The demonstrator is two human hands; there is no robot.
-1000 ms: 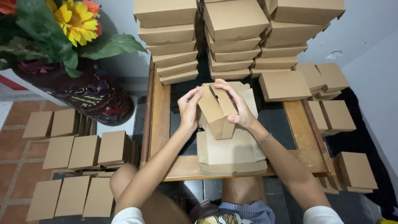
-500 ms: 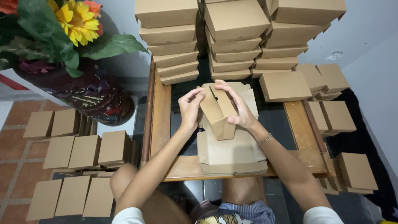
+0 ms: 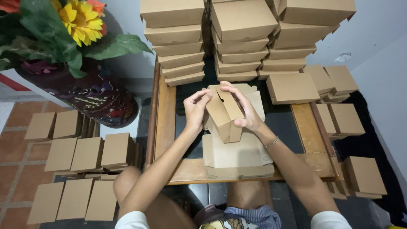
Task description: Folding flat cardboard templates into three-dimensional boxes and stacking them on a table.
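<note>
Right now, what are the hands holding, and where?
Both hold a half-folded cardboard box: left hand on its left flap, right hand on its right side.

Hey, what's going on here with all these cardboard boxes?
A seated person is folding a brown cardboard box blank into shape, left hand and right hand gripping its sides above a wooden table. A pile of flat unfolded blanks lies on the table's near edge. Tall stacks of finished closed boxes stand at the far end, and more rows of boxes sit on the floor beside a dark vase with sunflowers.
</note>
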